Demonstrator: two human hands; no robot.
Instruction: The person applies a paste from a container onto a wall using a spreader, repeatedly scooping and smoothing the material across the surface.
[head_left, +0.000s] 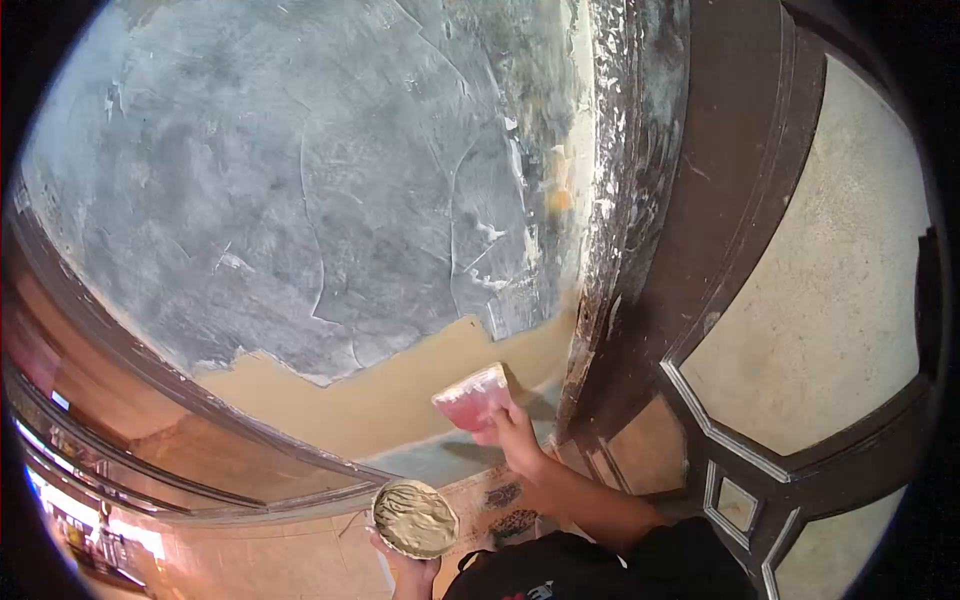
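My right hand grips a pink putty knife with pale filler along its wide edge. The blade is held up against the beige lower part of the wall, just below the ragged edge of the grey skim coat. Lower down, my left hand is closed around a round bowl from beneath. Creamy, ridged filler fills much of the bowl. White smears and raised trowel lines mark the grey coat.
A dark wooden post spattered with white runs up the wall's right edge. Further right stands dark panelling with pale panels. At the lower left is a curved dark rail. Tan tiled floor lies below.
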